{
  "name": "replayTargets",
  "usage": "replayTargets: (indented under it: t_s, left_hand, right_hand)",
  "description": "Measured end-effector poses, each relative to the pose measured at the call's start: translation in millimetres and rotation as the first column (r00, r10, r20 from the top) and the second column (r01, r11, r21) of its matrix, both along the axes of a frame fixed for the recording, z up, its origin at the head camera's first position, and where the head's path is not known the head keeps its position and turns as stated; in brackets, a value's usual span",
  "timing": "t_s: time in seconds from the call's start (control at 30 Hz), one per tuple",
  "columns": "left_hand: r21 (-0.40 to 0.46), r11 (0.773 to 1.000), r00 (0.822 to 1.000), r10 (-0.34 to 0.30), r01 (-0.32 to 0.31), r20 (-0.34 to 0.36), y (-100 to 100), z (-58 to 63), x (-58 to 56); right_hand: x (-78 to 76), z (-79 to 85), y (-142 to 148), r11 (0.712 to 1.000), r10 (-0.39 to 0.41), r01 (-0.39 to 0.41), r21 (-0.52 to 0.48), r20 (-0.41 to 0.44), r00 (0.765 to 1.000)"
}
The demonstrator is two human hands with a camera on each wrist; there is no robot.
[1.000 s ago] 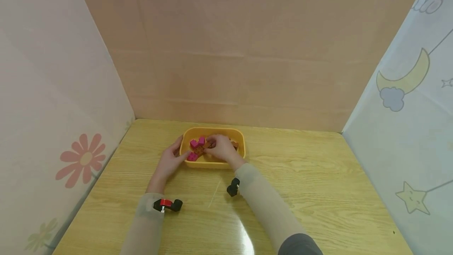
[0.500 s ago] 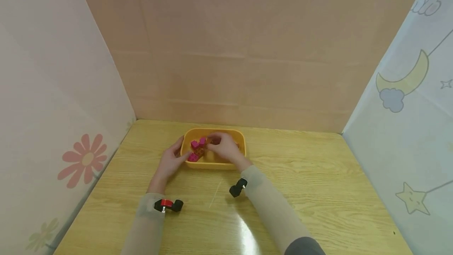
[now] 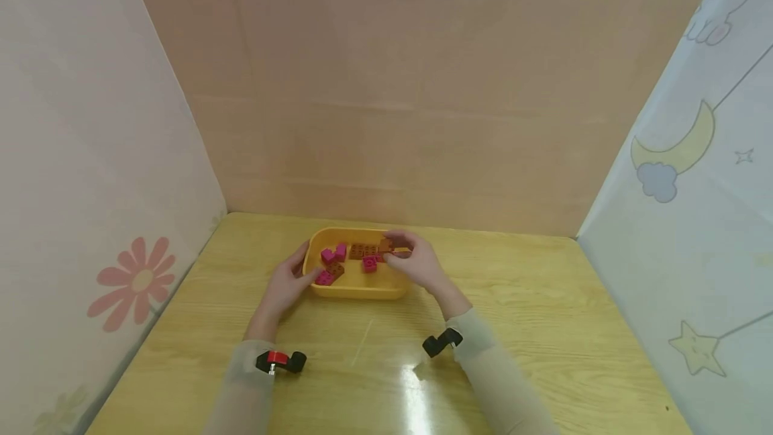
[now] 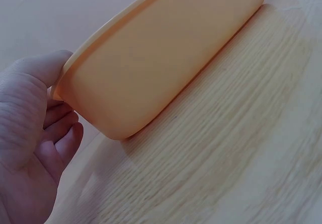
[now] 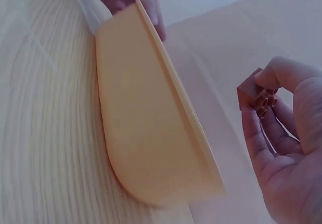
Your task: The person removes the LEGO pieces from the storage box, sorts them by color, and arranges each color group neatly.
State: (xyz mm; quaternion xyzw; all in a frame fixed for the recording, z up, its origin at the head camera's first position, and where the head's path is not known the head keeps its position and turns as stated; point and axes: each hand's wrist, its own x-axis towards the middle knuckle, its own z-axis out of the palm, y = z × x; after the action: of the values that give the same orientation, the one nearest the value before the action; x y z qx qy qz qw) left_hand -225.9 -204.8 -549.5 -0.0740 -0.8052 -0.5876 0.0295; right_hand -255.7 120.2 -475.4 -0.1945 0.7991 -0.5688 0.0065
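A yellow plastic tray [image 3: 356,293] stands on the table with several pink and brown toy building bricks inside. My left hand [image 3: 286,287] grips its left end; in the left wrist view the thumb lies on the rim [image 4: 83,58] and the fingers are outside the wall. Over the tray's right end, my right hand [image 3: 419,266] pinches a brown studded brick [image 5: 254,90] between thumb and fingertips, above the rim. Left of that hand lie a pink brick [image 3: 370,264] and a brown brick [image 3: 361,252]. More pink bricks [image 3: 325,278] lie near my left thumb.
The wooden table [image 3: 356,368] runs back to a plain peach backdrop [image 3: 386,119]. White printed sheets stand at the left [image 3: 109,153] and right. Both sleeves carry a small black wrist mount [image 3: 443,342].
My right hand has moved right, from the tray's middle to its right end, with a brown brick held. The bricks in the middle now show. My left hand keeps its hold on the tray.
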Motion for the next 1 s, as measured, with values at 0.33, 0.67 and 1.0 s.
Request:
replayTargets:
  t_s: [0.33,0.67,1.0]
  left_hand:
    - [-0.016,1.0,1.0,0.005,-0.005,0.012,1,1.5,0.3]
    - [-0.033,0.999,1.0,0.008,-0.007,0.027,0,3.4,2.5]
    - [-0.031,0.999,0.999,0.007,-0.006,0.041,0,4.1,4.0]
  right_hand:
    - [-3.7,-7.6,81,0.996,-0.09,0.09,0.01,0.022,0.996]
    - [-17.8,-35.5,116,0.989,-0.082,0.07,0.126,0.087,0.993]
    - [-40.6,-62.4,113,0.97,-0.111,0.088,0.225,0.09,0.99]
